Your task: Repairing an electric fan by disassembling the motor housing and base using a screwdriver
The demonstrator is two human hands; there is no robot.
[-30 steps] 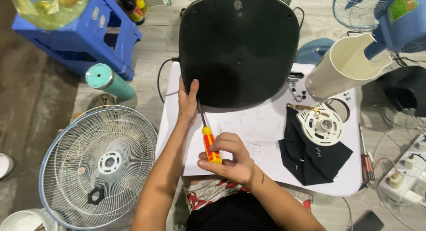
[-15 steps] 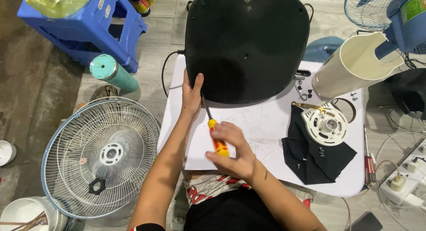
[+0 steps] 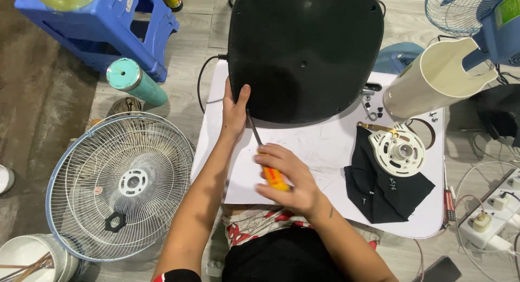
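Note:
A large black rounded fan base (image 3: pixel 306 49) lies bottom-up on a white table (image 3: pixel 330 152). My left hand (image 3: pixel 235 110) grips its lower left edge, thumb on the black surface. My right hand (image 3: pixel 287 179) holds a screwdriver (image 3: pixel 265 157) with an orange and yellow handle; its metal shaft points up to the base's edge beside my left thumb.
A round white motor part (image 3: pixel 400 149) rests on a black cloth (image 3: pixel 382 187) to the right, with small screws near it. A cream fan column (image 3: pixel 436 79) lies at the table's far right. On the floor: a fan grille (image 3: pixel 122 184), blue stool (image 3: pixel 97 25), teal can (image 3: pixel 135 80), power strip (image 3: pixel 490 220).
The view has shifted slightly. My right hand has turned on the screwdriver handle, and the left hand stays on the base's edge.

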